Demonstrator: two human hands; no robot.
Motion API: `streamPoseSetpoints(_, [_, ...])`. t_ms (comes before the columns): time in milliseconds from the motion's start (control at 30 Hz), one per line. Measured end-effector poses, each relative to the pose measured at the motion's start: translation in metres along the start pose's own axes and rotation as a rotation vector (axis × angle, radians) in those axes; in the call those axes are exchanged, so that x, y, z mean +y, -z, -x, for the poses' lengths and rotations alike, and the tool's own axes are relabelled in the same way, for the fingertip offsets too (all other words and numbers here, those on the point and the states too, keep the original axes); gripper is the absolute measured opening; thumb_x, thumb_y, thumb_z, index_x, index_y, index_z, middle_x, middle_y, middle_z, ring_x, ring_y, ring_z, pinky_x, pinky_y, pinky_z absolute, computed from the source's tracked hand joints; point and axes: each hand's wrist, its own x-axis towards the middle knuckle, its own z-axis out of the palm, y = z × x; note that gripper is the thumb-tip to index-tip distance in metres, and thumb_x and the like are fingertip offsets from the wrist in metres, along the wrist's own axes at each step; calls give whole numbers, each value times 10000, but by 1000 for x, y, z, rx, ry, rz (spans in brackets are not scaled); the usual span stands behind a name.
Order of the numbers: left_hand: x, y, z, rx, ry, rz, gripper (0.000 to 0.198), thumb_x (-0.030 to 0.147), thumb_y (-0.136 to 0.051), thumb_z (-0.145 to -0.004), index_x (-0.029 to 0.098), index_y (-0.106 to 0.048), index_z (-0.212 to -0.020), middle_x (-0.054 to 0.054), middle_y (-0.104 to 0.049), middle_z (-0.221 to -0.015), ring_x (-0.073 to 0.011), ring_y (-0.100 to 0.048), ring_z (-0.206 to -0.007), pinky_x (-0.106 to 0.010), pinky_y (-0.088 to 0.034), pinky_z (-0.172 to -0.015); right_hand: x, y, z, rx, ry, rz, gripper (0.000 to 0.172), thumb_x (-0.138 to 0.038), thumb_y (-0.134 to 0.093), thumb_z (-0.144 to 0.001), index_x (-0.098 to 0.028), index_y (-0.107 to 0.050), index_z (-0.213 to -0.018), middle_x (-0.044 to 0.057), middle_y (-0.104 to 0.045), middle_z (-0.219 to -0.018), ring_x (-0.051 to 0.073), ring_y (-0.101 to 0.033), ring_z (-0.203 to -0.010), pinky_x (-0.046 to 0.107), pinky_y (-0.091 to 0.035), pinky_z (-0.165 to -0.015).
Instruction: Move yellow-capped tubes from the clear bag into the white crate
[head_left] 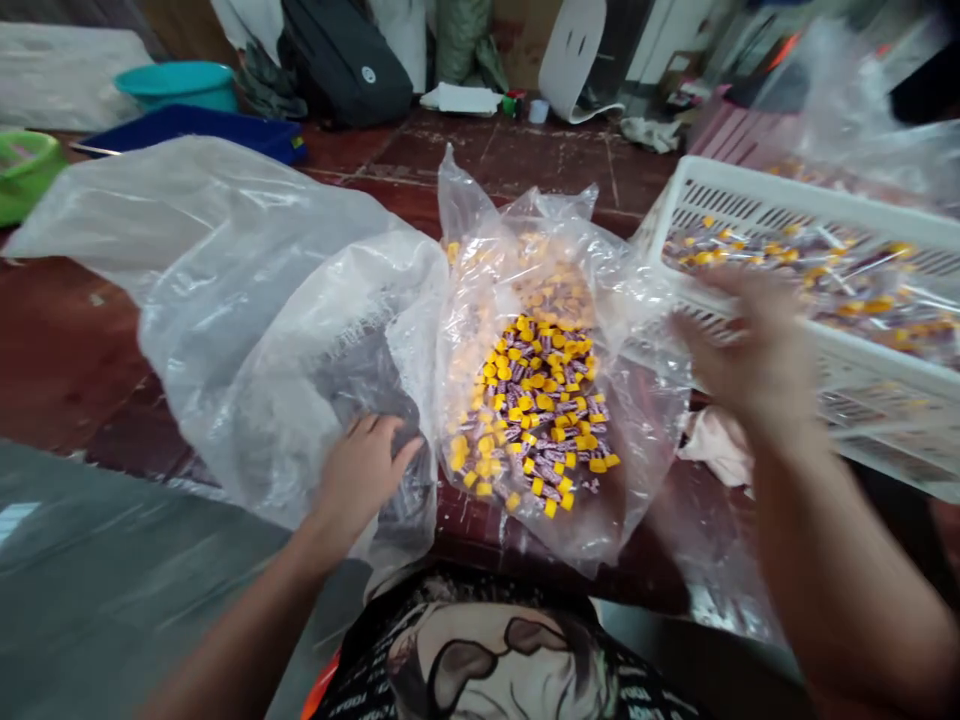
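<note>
My left hand (371, 465) rests in the mouth of a large clear plastic bag (225, 290), on greyish clear plastic packets (356, 375). Its thumb and bent fingers are apart. Right of it, an opened clear bag holds many small purple-patterned tubes with yellow caps (540, 400). My right hand (750, 350), blurred by motion, is at the near left side of a white slotted basket (787, 195). Its thumb and fingers look spread, and nothing shows in them. Inside the basket lie clear-wrapped pieces with yellow caps and white sticks (840, 265).
A pinkish cloth (716, 448) lies below the basket on the dark red table (67, 340). A blue tray (187, 130), a turquoise basin (176, 85) and a green basin (28, 175) stand at the back left. Behind are a dark backpack (349, 65) and a white curved panel (574, 55).
</note>
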Motion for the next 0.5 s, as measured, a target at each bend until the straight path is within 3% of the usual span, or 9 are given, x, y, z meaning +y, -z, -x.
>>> streamPoseSetpoints(33, [2, -8, -1, -4, -4, -45, 216, 358, -547, -950, 183, -664, -997, -116, -704, -975, -304, -654, -975, -418, -518, -861, -13, -25, 5, -11, 59, 80, 200, -330, -650, -964, -274, -683, -1153, 100, -717, -1122, 296, -651, -1109, 483, -486, -1010])
streamPoseSetpoints(67, [4, -15, -2, 3, -9, -76, 207, 340, -547, -937, 180, -665, -993, -127, -702, -985, -312, -652, -985, -425, -520, -868, -23, -51, 10, -150, 72, 123, 147, -308, -641, -966, -251, -706, -1086, 88, -727, -1086, 282, -665, -1061, 472, -497, -991])
streamPoseSetpoints(133, [7, -22, -4, 30, -12, -74, 201, 324, -530, -924, 183, -662, -983, -132, -705, -994, -323, -648, -1010, -447, -518, -904, -36, -95, 22, -370, 8, 262, 143, -272, -610, -976, -225, -730, -1037, 88, -723, -1079, 273, -660, -1057, 458, -502, -983])
streamPoseSetpoints(200, [7, -20, -4, 76, 26, 7, 229, 357, -536, -913, 181, -650, -1004, -133, -709, -1031, -325, -648, -1031, -465, -515, -936, -39, -119, 32, -513, -61, 357, 176, -292, -615, -973, -218, -731, -1083, 92, -712, -1105, 283, -643, -1100, 452, -508, -979])
streamPoseSetpoints(300, [8, -6, -1, 148, 157, 267, 329, 424, -557, -913, 177, -583, -1129, -120, -702, -1141, -276, -676, -947, -423, -549, -862, -32, -130, 43, -591, -65, 383, 256, -330, -664, -944, -222, -707, -1171, 82, -718, -1133, 307, -634, -1130, 469, -519, -974])
streamPoseSetpoints(367, [15, 4, 4, 170, 147, 472, 348, 422, -539, -948, 186, -515, -1203, -102, -695, -1164, -240, -686, -937, -391, -556, -853, -28, -128, 46, -569, -65, 352, 239, -296, -650, -947, -207, -710, -1160, 84, -729, -1125, 302, -653, -1107, 470, -531, -968])
streamPoseSetpoints(433, [29, 11, 8, 155, 45, 609, 321, 386, -500, -988, 193, -483, -1244, -92, -688, -1151, -227, -680, -1016, -386, -541, -927, -30, -122, 46, -441, -94, 252, 221, -280, -618, -960, -186, -718, -1133, 98, -734, -1109, 272, -691, -1024, 445, -560, -925])
streamPoseSetpoints(500, [46, 16, 10, 62, -55, 679, 301, 360, -467, -1015, 202, -491, -1269, -92, -675, -1171, -221, -664, -1091, -386, -524, -979, -41, -113, 45, -286, -87, 43, 251, -303, -600, -978, -187, -711, -1171, 101, -736, -1114, 238, -712, -972, 417, -585, -893])
